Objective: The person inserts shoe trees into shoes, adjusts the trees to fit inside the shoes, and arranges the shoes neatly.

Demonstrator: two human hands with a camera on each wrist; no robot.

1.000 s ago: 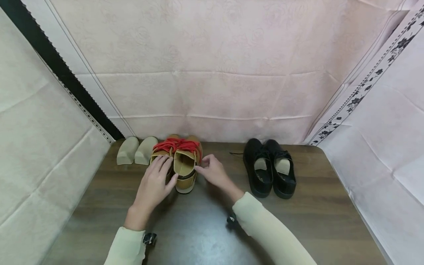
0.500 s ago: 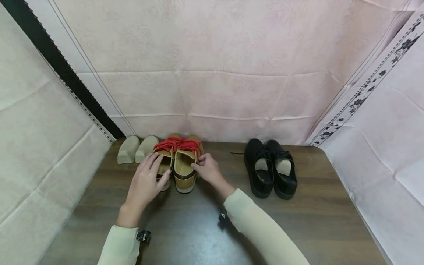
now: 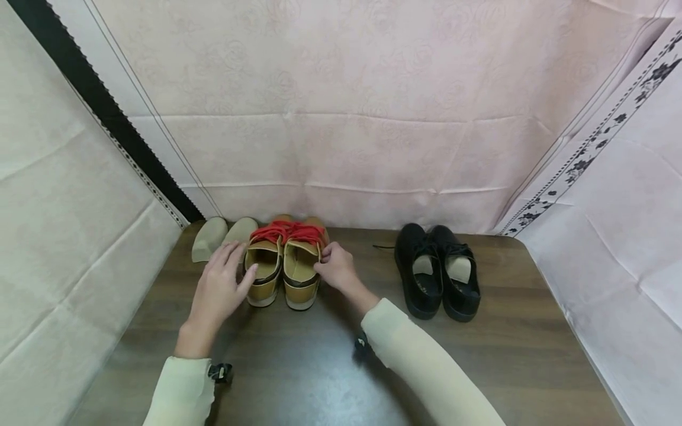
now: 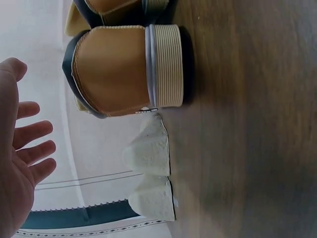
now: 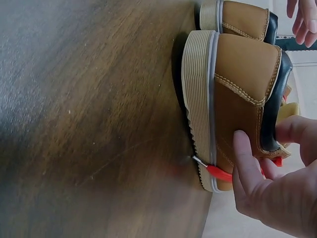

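Two tan shoes with red laces stand side by side near the back wall, heels toward me. My right hand [image 3: 341, 273] pinches the collar of the right tan shoe [image 3: 301, 291]. In the right wrist view its thumb lies at the dark collar lining and its fingers [image 5: 242, 148] press the outer side, where a red lace end [image 5: 218, 172] hangs down. My left hand [image 3: 214, 291] hovers just left of the left tan shoe [image 3: 262, 290], fingers spread. The left wrist view shows it holding nothing, apart from that shoe's heel [image 4: 114, 69].
Two off-white, rounded wedge-shaped pieces [image 3: 209, 239] stand left of the tan shoes. A pair of black lace-up shoes [image 3: 418, 299] sits to the right, one lace lying out on the wooden surface [image 3: 298, 367]. Cloth-covered walls [image 3: 341, 148] close the back and both sides.
My left hand has moved left, off the tan shoes, uncovering the left shoe's opening and heel. The right hand has stayed at the right shoe's collar, its fingers closing on the edge.
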